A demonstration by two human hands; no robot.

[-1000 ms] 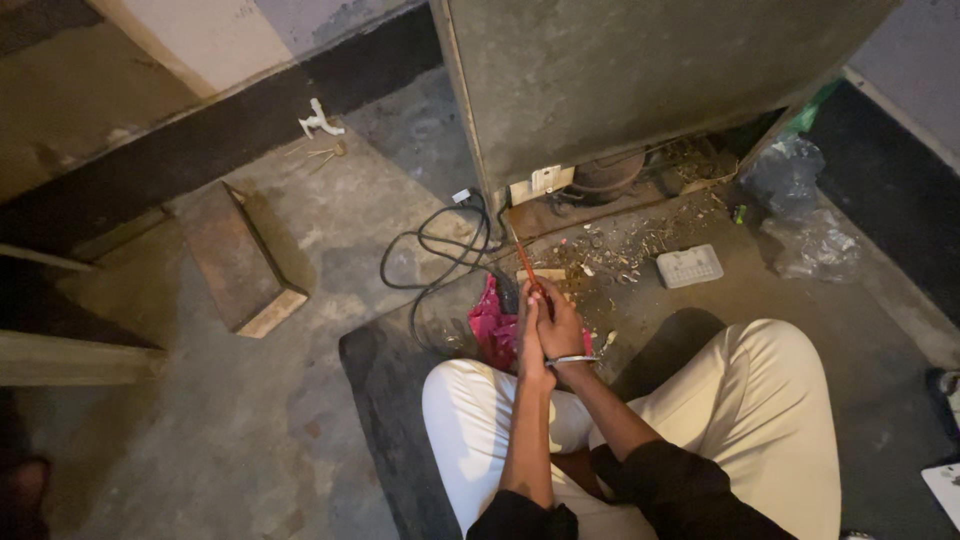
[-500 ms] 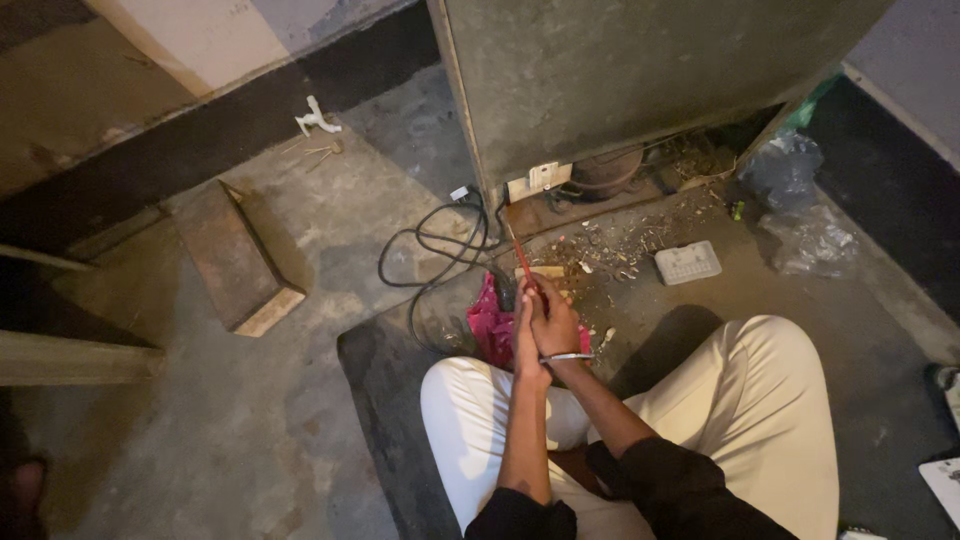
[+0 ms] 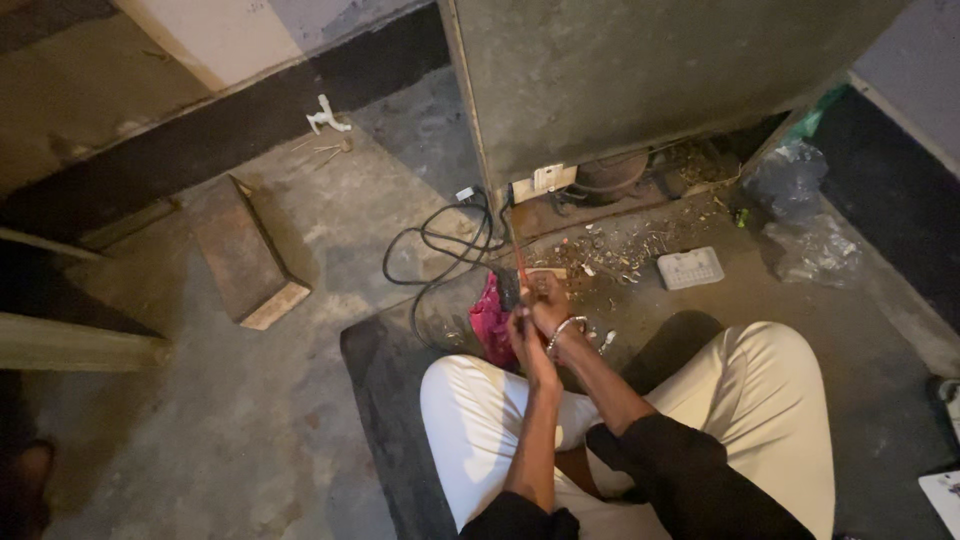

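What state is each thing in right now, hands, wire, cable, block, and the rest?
left hand: closed around the red wire, against the right hand
right hand: closed on the same wire; bangle on wrist
red wire: stretched taut up to the cabinet
black cable: loosely coiled on the floor
wooden block: lying flat
metal cabinet: upright, base exposed
pink cloth: crumpled

thin red wire [image 3: 519, 262], taut, held upright

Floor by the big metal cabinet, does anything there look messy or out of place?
Yes. Small debris lies scattered at the open base of the metal cabinet, and a black cable sprawls in loose loops beside it. A wooden block lies askew on the floor.
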